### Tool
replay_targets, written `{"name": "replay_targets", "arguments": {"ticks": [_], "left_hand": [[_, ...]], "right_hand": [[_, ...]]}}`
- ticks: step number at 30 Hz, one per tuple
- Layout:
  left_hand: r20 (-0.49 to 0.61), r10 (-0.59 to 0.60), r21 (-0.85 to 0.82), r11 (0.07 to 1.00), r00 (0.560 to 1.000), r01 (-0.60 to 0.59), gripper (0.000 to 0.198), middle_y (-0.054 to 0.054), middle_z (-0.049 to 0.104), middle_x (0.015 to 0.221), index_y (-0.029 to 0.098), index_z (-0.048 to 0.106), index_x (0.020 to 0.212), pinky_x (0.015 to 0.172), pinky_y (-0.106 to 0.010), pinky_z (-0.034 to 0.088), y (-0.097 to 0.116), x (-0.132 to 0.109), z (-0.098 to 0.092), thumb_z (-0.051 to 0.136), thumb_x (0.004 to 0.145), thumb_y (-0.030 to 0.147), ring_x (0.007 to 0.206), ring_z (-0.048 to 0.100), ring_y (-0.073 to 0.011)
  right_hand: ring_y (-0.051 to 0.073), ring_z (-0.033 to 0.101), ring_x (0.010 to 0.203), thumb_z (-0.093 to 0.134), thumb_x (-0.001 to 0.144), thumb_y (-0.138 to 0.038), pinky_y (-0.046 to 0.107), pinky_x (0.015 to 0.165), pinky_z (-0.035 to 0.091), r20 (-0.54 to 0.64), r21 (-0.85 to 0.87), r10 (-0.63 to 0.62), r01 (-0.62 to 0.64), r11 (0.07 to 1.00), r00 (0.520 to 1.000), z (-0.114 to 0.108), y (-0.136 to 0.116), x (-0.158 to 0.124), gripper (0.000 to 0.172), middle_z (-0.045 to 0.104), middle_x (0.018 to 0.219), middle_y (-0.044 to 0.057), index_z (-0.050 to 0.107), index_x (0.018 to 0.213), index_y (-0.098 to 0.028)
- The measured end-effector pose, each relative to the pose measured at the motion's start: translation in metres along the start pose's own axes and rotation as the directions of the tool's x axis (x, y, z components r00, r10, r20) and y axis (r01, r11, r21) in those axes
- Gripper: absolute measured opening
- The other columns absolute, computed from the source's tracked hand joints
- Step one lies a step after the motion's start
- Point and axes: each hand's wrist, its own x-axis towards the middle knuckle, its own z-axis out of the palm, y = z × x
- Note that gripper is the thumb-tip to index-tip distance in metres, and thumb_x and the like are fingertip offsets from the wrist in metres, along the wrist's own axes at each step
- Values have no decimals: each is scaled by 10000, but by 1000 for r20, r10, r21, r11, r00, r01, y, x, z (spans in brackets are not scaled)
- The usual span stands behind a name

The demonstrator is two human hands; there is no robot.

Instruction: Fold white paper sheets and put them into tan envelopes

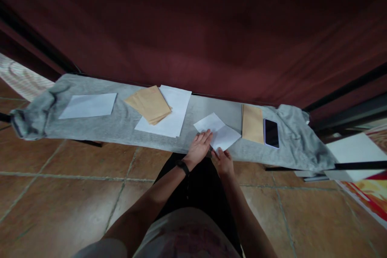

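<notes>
A creased white sheet of paper (225,135) lies at an angle on the cloth-covered surface in front of me. My left hand (200,145), with a dark band at the wrist, rests flat with its fingers stretched out over the sheet's left edge. At the near corner of the paper, the thumb and fingers of my right hand (223,160) close on its edge. Some of those fingertips are hidden under the sheet. To the right of the paper lie brown envelopes (252,125), stacked, with a phone (271,133) beside them.
A fanned pile of brown envelopes (151,104) overlaps larger white sheets (178,109) left of my hands. Another white sheet (89,105) lies farther left. Grey cloth (127,135) covers the narrow surface, backed by a dark red panel (193,44). White boards (358,155) stand at the right.
</notes>
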Motion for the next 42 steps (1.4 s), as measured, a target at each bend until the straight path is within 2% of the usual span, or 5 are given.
{"name": "replay_targets", "arguments": {"ticks": [11, 15, 20, 35, 42], "left_hand": [[11, 126, -292, 949, 992, -117, 724, -37, 626, 1441, 244, 619, 1385, 1198, -437, 428, -61, -13, -15, 411, 778, -89, 1390, 521, -166], [-48, 80, -373, 923, 996, -93, 727, -53, 623, 1444, 229, 645, 1359, 1190, -461, 443, -74, -14, -19, 373, 773, -103, 1423, 490, -170], [-51, -2, -446, 895, 999, -21, 727, -56, 646, 1413, 239, 662, 1339, 1191, -507, 434, -76, 5, -15, 418, 743, -97, 1414, 505, -198], [10, 123, -384, 917, 992, -110, 596, -22, 671, 1380, 285, 706, 1276, 1170, -447, 470, -83, -13, -23, 535, 806, -40, 1341, 573, -192], [-18, -50, -441, 897, 999, 37, 288, -54, 741, 1217, 262, 730, 1197, 1072, -408, 523, -87, 3, -21, 676, 916, 234, 1183, 657, -219]], "right_hand": [[210, 693, 821, 754, 763, -388, 387, 812, 602, 77, -262, 11, 10, 965, 997, -28, -6, -16, 221, 725, 884, 37, 671, 884, -223], [263, 647, 1107, 590, 877, -292, 444, 949, 561, 68, -679, -375, 318, 661, 925, -51, -15, -10, 376, 662, 1241, 146, 617, 1236, -188], [274, 538, 1337, 481, 888, -126, 497, 1115, 459, 405, -820, -353, 506, 267, 843, -47, -29, 10, 527, 592, 1437, 125, 581, 1396, -218], [230, 595, 1298, 499, 941, -118, 471, 1104, 482, 521, -741, -332, 609, 282, 787, -52, -34, 49, 385, 703, 1330, 56, 766, 1176, -268], [236, 661, 1099, 541, 992, -328, 426, 1009, 485, 418, -811, -300, 501, 301, 857, -43, -41, 53, 242, 756, 1154, 76, 765, 1027, -243]]}}
